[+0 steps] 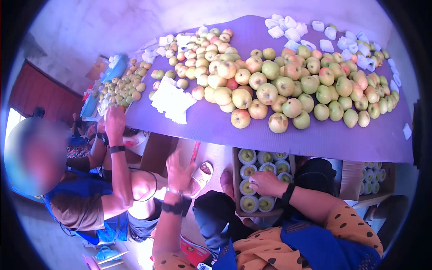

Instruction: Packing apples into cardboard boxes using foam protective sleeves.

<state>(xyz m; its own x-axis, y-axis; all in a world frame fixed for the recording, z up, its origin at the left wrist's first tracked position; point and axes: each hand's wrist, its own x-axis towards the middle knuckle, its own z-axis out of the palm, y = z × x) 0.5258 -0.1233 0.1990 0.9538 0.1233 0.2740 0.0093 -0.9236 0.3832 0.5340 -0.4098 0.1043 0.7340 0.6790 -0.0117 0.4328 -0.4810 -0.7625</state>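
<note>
My left hand point(179, 172) is raised below the table's front edge, its fingers apart and nothing visible in it. My right hand point(269, 183) is over an open cardboard box point(237, 211) at my lap, fingers curled down among the apples; whatever they grip is hidden under the hand. Greenish apples point(248, 204) in white foam nets stand in rows in this box. On the purple-covered table point(202, 130) in front lies a large heap of loose green and reddish apples point(284, 86).
A stack of flat white foam nets point(173, 101) lies left of the heap; more foam nets point(288, 27) lie at the back. Another box of netted apples point(371, 180) stands at the right. A co-worker point(85, 202) sits at the left, a hand point(114, 121) raised by the table.
</note>
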